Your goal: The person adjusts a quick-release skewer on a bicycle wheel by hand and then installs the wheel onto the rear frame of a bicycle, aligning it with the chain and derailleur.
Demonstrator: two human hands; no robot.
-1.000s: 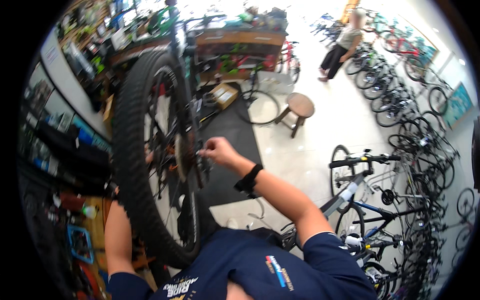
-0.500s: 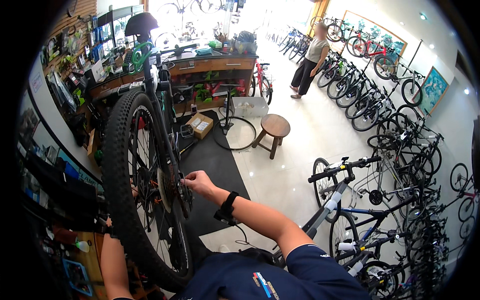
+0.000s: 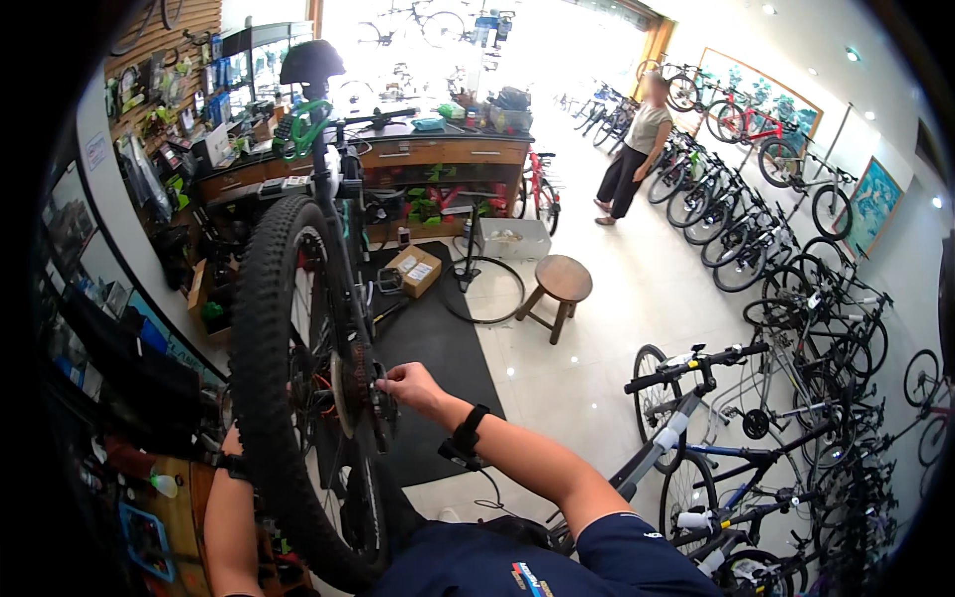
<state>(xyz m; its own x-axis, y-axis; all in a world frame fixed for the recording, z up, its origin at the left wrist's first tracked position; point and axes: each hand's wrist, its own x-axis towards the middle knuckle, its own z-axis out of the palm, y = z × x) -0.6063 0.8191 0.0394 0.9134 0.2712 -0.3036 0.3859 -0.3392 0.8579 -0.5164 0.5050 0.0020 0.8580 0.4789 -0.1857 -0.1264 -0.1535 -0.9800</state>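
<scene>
The right hand [image 3: 415, 388] was closed in a pinch, thumb and fingertips together, at the hub beside the derailleur [image 3: 383, 413]; whether a small part lay between them could not be made out. The left hand [image 3: 233, 439] was largely hidden behind the wheel [image 3: 261, 328]; its opening and any hold could not be determined. The hands were on opposite sides of the wheel, apparently so that both reached the hub. The bike [image 3: 336, 259] stood directly before the person, wheel raised close to the chest, presumably for working height; its support was not visible. A green coil [image 3: 303, 129] hung below the saddle [image 3: 310, 62], probably to stay with the bike.

The navy shirt [image 3: 448, 562] bore a small coloured print, curved and partly cut off. To the right, a grey bike [image 3: 662, 448] had pale wrapping on its tube, likely against scratches.

Beyond, a dark mat [image 3: 438, 348] lay under the working area, presumably to guard the floor. A carton [image 3: 413, 271] with white labels rested on it, lettering too small to read. A stool [image 3: 564, 279] stood beside the mat. Farther off were a cluttered table [image 3: 487, 154], a bystander [image 3: 637, 139] and a row of bikes [image 3: 716, 224], ranked closely, apparently to save room.
</scene>
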